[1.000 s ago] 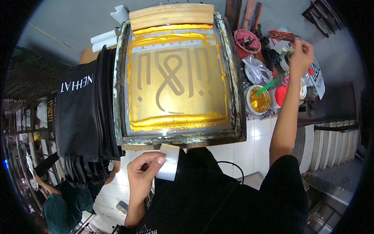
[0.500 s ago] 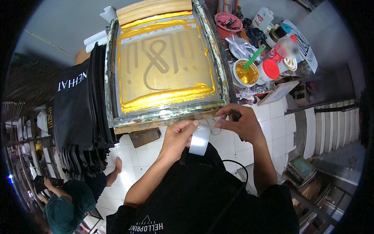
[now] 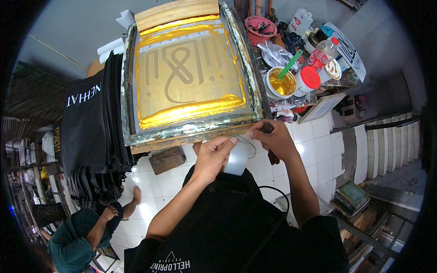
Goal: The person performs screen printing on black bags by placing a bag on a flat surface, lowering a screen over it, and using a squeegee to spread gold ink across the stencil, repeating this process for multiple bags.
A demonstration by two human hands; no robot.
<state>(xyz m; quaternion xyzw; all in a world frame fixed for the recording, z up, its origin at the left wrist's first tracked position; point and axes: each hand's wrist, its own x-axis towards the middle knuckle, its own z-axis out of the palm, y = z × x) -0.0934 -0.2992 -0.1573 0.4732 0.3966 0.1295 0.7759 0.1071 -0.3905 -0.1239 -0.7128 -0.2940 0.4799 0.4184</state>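
In front of my body, my left hand [image 3: 213,157] grips a wide roll of clear tape [image 3: 236,160] between thumb and fingers. A thin curved edge of clear film loops from the roll toward my right hand [image 3: 273,139], whose thumb and fingertips are pinched together at what seems the tape's loose end. Both hands are just below the near edge of a wooden-framed printing screen [image 3: 195,134]. Gold ink [image 3: 195,111] lies thick along the screen's near side, beneath a grey lettered design. A wooden squeegee [image 3: 177,13] rests at its far end.
Black bags [image 3: 84,127] hang in a stack left of the screen. On the right-hand bench stand a tub of gold ink [image 3: 281,84] with a green stick, a red-lidded tub [image 3: 307,81], a bottle [image 3: 324,53] and a pink basket [image 3: 260,28]. Another person [image 3: 77,239] is at lower left.
The tape roll has tilted and shifted slightly right between my hands. My right hand has moved a little left. The person at lower left has brought an arm in over the lap.
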